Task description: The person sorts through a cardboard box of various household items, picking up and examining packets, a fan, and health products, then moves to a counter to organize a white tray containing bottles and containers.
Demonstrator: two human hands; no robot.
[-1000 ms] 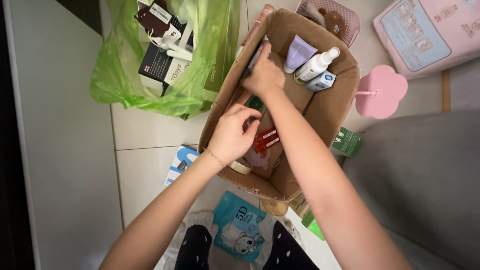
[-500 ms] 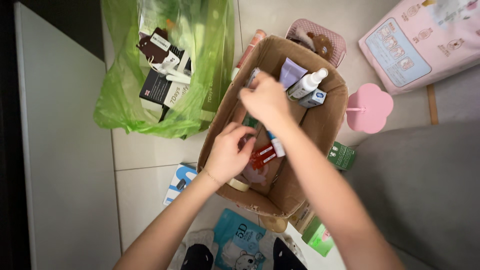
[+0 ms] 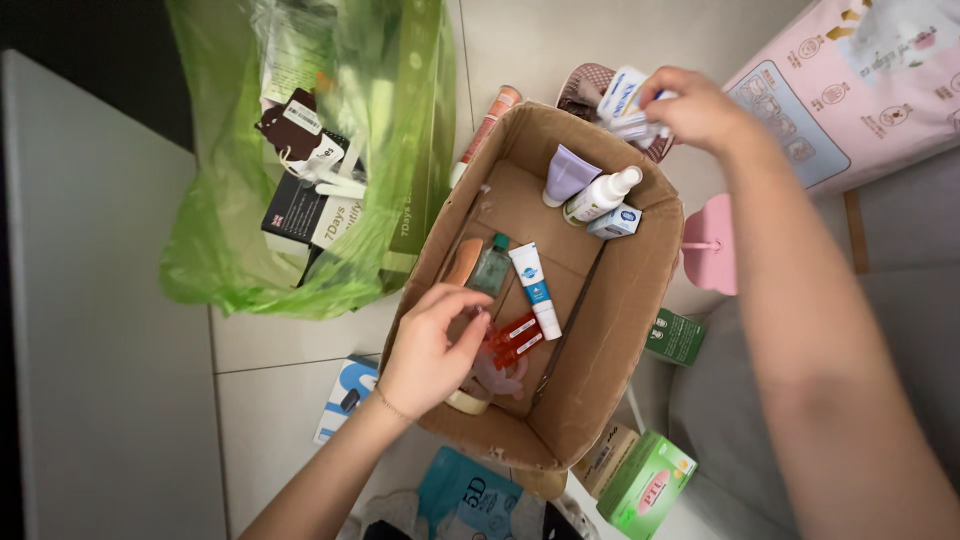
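A brown cardboard box (image 3: 625, 300) stands open on the tiled floor. Inside lie a white and blue tube (image 3: 535, 288), a small green bottle (image 3: 490, 266), red packets (image 3: 512, 338), a lilac tube (image 3: 566, 174), a white spray bottle (image 3: 600, 194) and a small blue-white carton (image 3: 614, 222). My left hand (image 3: 425, 352) rests on the box's near left wall, fingers curled beside the red packets, holding nothing I can see. My right hand (image 3: 692, 108) is raised beyond the box's far rim, shut on several white and blue tubes (image 3: 622, 104).
A green plastic bag (image 3: 300, 150) with boxes lies at the left. A pink basket (image 3: 590, 90) sits behind the box, a pink pack (image 3: 860, 70) at top right. A pink flower-shaped item (image 3: 710, 245), green cartons (image 3: 648, 485) and a blue packet (image 3: 465, 500) lie around.
My right hand has lifted out of the box with the white and blue tubes and moved to the far right past the rim. My left hand stays at the box wall.
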